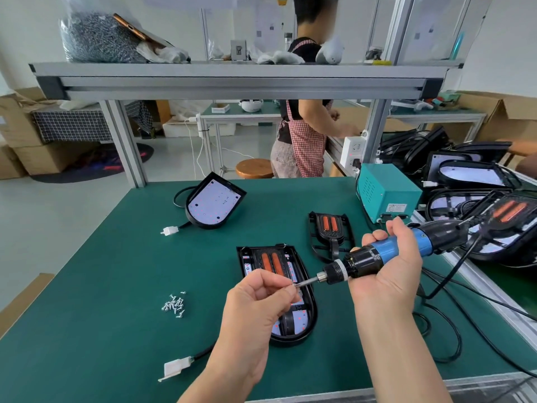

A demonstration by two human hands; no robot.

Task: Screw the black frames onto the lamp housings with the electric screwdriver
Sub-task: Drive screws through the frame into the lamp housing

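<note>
My right hand (386, 266) is wrapped around the blue-and-black electric screwdriver (392, 251), holding it nearly level, centre right of the frame, with its nose pointing left. My left hand (255, 303) pinches the tip of the bit (308, 282) between thumb and forefinger; I cannot tell whether a screw sits under the fingertips.

Directly below both hands, lower centre, a lamp housing (302, 324) lies flat on the green mat (101, 286) with a black frame (270, 261) seated in it, its two orange strips showing. A second black frame (331, 228) lies loose just above and right of it. Another housing (213, 203) sits tilted at upper centre. A small heap of screws (174, 304) lies left of my left hand. A teal power box (386, 196) stands at the right edge of the mat.
</note>
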